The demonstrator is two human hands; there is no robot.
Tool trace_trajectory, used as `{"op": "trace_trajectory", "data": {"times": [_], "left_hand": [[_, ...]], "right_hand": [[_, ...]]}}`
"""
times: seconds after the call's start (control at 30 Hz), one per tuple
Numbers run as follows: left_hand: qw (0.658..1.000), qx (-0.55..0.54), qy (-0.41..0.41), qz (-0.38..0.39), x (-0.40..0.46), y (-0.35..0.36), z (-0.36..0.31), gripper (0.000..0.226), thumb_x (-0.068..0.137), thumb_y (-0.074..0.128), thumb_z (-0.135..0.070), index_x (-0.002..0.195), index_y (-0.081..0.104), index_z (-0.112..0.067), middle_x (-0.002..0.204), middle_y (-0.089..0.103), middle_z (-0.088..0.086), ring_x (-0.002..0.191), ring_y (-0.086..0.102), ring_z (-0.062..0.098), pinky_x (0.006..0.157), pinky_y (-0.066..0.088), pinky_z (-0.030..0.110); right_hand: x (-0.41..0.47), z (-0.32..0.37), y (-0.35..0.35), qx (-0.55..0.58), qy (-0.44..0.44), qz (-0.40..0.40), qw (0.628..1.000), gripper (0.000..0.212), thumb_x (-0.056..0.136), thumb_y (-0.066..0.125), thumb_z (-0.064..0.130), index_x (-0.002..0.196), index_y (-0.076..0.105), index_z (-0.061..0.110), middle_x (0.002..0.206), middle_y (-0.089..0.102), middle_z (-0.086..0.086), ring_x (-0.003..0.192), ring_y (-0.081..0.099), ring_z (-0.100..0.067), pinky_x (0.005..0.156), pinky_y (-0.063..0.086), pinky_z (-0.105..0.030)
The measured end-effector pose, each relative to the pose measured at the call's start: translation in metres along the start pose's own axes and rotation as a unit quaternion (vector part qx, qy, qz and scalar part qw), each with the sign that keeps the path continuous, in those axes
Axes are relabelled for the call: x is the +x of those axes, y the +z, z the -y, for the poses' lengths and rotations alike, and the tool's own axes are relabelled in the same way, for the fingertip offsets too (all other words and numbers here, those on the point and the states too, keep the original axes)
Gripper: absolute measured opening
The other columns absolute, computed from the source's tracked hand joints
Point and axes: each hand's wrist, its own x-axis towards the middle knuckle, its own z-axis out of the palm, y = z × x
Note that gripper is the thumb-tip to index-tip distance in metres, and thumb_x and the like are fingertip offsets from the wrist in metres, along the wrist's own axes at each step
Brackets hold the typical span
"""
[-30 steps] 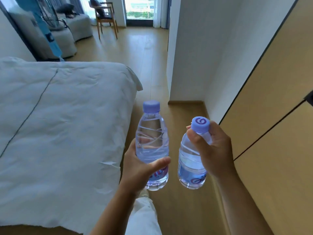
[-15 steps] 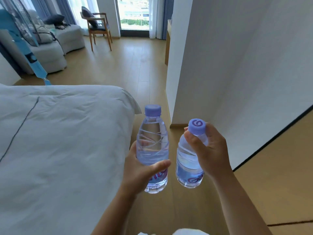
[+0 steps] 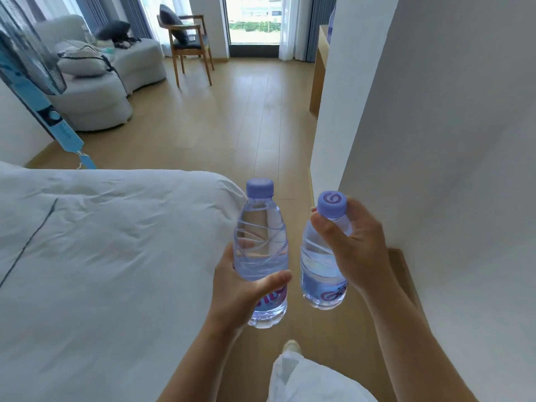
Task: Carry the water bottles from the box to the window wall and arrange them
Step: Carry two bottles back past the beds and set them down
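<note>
The left water bottle (image 3: 262,253) stands nearly upright in the air, and the left hand (image 3: 242,288) grips its lower half: the thumb (image 3: 272,281) lies across the front just above the purple label, and the other fingers are curled round the far side, seen only dimly through the clear plastic. Its purple cap (image 3: 260,188) is above the fingers and free of them. Just to the right, not touching it, the right water bottle (image 3: 322,274) hangs tilted with its cap toward the camera. The right hand (image 3: 355,245) holds it by the neck and shoulder, the thumb pressed on the near side and the fingers curled round just under its cap (image 3: 332,203); the body with the label hangs below the fingers. Both bottles are held above the wooden floor (image 3: 232,120), in the passage between the white bed (image 3: 101,256) on the side of the left hand and the white wall (image 3: 449,155) on the side of the right hand. Well beyond the fingertips are a wooden chair (image 3: 188,42), a grey sofa (image 3: 95,91) and the window (image 3: 253,18) with curtains. Below the wrists a white trouser leg (image 3: 304,378) and a shoe (image 3: 291,347) show.
</note>
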Motion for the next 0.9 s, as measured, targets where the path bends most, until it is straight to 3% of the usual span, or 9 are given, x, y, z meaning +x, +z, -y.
{"op": "trace_trajectory", "data": {"times": [0.2,0.3,0.43,0.53,0.73,0.9], "left_hand": [[1.000,0.022,-0.004,-0.019,0.135,0.018,-0.011,0.058,0.048,0.080,-0.033,0.099,0.054,-0.032,0.088,0.066,-0.032,0.084,0.065,-0.007,0.065,0.049,0.007],[0.999,0.021,-0.011,-0.042,0.192,0.022,-0.011,0.062,0.043,0.083,-0.039,0.098,0.055,-0.032,0.083,0.068,-0.024,0.081,0.065,-0.007,0.065,0.049,0.007],[0.999,0.019,-0.012,-0.040,0.271,0.024,-0.008,0.064,0.043,0.082,-0.045,0.099,0.052,-0.036,0.086,0.064,-0.027,0.083,0.062,-0.012,0.064,0.047,0.004],[0.999,0.015,-0.010,-0.039,0.339,0.021,-0.007,0.072,0.036,0.077,-0.056,0.101,0.054,-0.034,0.088,0.067,-0.025,0.085,0.065,-0.005,0.066,0.051,0.010],[1.000,-0.001,0.000,-0.012,0.495,0.007,-0.020,0.072,0.033,0.079,-0.052,0.099,0.058,-0.030,0.089,0.071,-0.016,0.083,0.069,0.005,0.067,0.055,0.018],[1.000,-0.010,0.009,0.015,0.613,0.006,-0.038,0.089,0.035,0.078,-0.051,0.115,0.058,-0.018,0.105,0.069,0.003,0.095,0.068,0.024,0.085,0.056,0.041]], "right_hand": [[0.139,-0.040,0.016,-0.002,-0.013,0.002,1.000,0.015,0.077,0.058,0.035,0.090,0.058,0.027,0.077,0.062,0.018,0.076,0.060,0.008,0.067,0.040,-0.001],[0.196,-0.056,0.026,-0.003,-0.012,0.019,1.000,0.020,0.078,0.058,0.034,0.092,0.060,0.020,0.079,0.063,0.014,0.075,0.060,0.004,0.067,0.041,-0.003],[0.272,-0.080,0.047,0.009,-0.009,0.021,1.000,0.011,0.078,0.059,0.033,0.087,0.060,0.027,0.076,0.065,0.012,0.073,0.061,0.001,0.066,0.041,-0.004],[0.333,-0.098,0.069,0.009,-0.011,0.013,1.000,0.007,0.078,0.060,0.033,0.085,0.059,0.032,0.076,0.066,0.015,0.073,0.061,0.000,0.067,0.042,-0.006],[0.460,-0.126,0.118,0.015,-0.010,-0.003,1.000,0.008,0.077,0.060,0.032,0.085,0.059,0.031,0.076,0.065,0.021,0.072,0.060,0.000,0.065,0.042,-0.006],[0.557,-0.145,0.140,-0.001,-0.003,-0.041,0.999,0.009,0.079,0.057,0.034,0.088,0.058,0.034,0.077,0.064,0.019,0.078,0.060,0.003,0.065,0.043,-0.003]]}}
